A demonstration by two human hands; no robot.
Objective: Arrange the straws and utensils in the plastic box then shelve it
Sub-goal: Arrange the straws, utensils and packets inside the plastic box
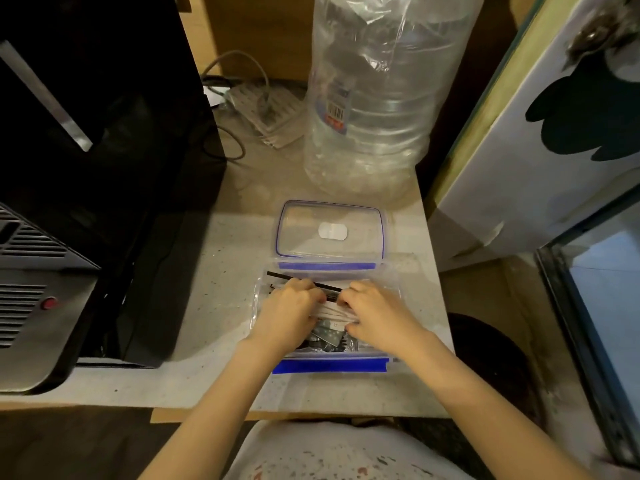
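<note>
A clear plastic box (329, 365) with blue latches sits on the pale counter near its front edge. Its clear lid (330, 230) lies flat just behind it. Inside the box are black straws (304, 281), white paper-wrapped items (332, 311) and dark packets (327, 336). My left hand (289, 311) and my right hand (375, 313) are both inside the box, fingers curled over the bundle of straws and wrapped items. The hands hide most of the contents.
A large clear water bottle (374, 98) stands behind the lid. A black appliance (104, 150) and a grey vented unit (31, 289) fill the left. A power strip with cables (263, 109) lies at the back. A white box (540, 143) leans on the right.
</note>
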